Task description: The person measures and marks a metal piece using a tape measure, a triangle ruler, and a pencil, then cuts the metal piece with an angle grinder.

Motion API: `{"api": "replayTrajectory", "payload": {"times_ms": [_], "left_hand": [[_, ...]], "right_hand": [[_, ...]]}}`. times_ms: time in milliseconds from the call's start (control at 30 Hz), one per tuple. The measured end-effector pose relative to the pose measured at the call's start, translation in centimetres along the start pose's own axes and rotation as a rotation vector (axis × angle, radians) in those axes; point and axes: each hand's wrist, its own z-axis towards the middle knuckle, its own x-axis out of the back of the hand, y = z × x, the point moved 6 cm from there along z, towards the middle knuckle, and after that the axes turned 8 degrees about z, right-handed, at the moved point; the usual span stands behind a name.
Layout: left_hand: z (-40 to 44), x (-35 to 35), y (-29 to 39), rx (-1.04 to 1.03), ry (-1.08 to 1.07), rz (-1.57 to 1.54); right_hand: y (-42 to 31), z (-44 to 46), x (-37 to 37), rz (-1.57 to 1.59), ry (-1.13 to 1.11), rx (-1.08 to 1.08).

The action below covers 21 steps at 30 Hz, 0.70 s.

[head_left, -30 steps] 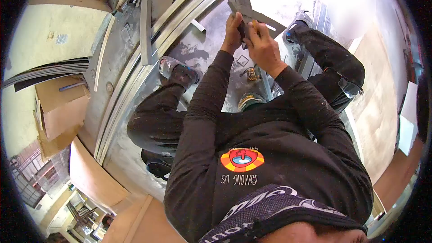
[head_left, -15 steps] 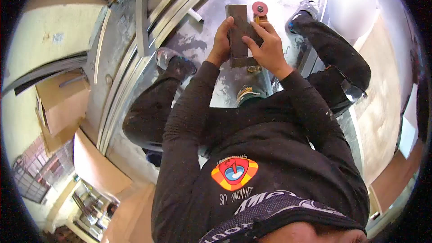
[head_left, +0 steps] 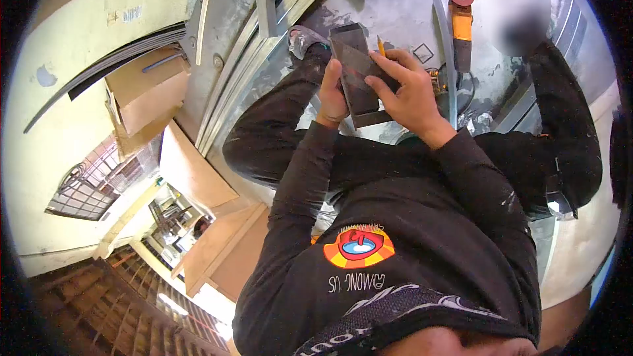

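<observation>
A dark rectangular metal piece (head_left: 356, 69), hollow-looking at its far end, is tilted over my lap. My left hand (head_left: 333, 95) grips its left edge, thumb along the side and fingers underneath. Over its right side lies my right hand (head_left: 414, 95), with a yellow pencil (head_left: 381, 46) sticking up between curled fingers and the thumb resting on the metal. A narrow dark strip (head_left: 372, 118) crosses the near end; whether it is a separate part I cannot tell. To the right, an angle grinder (head_left: 463, 26) with a red disc lies on the floor.
A long metal bar (head_left: 445, 59) lies beside the grinder. Long metal profiles (head_left: 254, 46) run along the left, near a cardboard box (head_left: 148, 86). More metal lengths (head_left: 521, 109) lie by my right leg. Wooden panels (head_left: 191, 165) stand at lower left.
The view has shifted, so the grinder shows farther right and the metal piece lower. The piece is tilted more, its far end now showing an opening. Both hands stay on it.
</observation>
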Motion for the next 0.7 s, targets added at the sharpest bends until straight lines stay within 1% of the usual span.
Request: {"api": "replayTrajectory", "payload": {"times_ms": [67,100,167,267,367,467,600,700], "left_hand": [[0.6,1.8,-0.6,-0.059,-0.042,-0.067],[0.8,1.2,-0.4,-0.053,-0.044,-0.065],[1.0,0.3,0.0,-0.074,0.025,0.049],[1.3,0.1,-0.4,-0.045,-0.009,-0.028],[1.3,0.4,-0.8,-0.03,-0.07,-0.019],[1.1,0.1,-0.5,-0.025,-0.031,0.023],[1.2,-0.8,-0.1,-0.046,-0.072,-0.011],[1.4,-0.5,-0.1,-0.081,-0.062,0.042]], "right_hand": [[-0.1,0.4,0.1,-0.013,-0.012,0.035],[0.0,0.4,0.2,-0.013,-0.007,0.03],[0.3,0.5,0.3,0.005,-0.018,0.006],[0.4,0.7,0.3,-0.022,-0.02,0.028],[0.6,0.7,0.2,-0.07,-0.011,0.053],[0.5,0.6,0.1,-0.069,-0.021,0.051],[0.4,0.6,0.2,-0.038,-0.032,0.048],[0.3,0.6,0.4,-0.003,-0.021,0.083]]}}
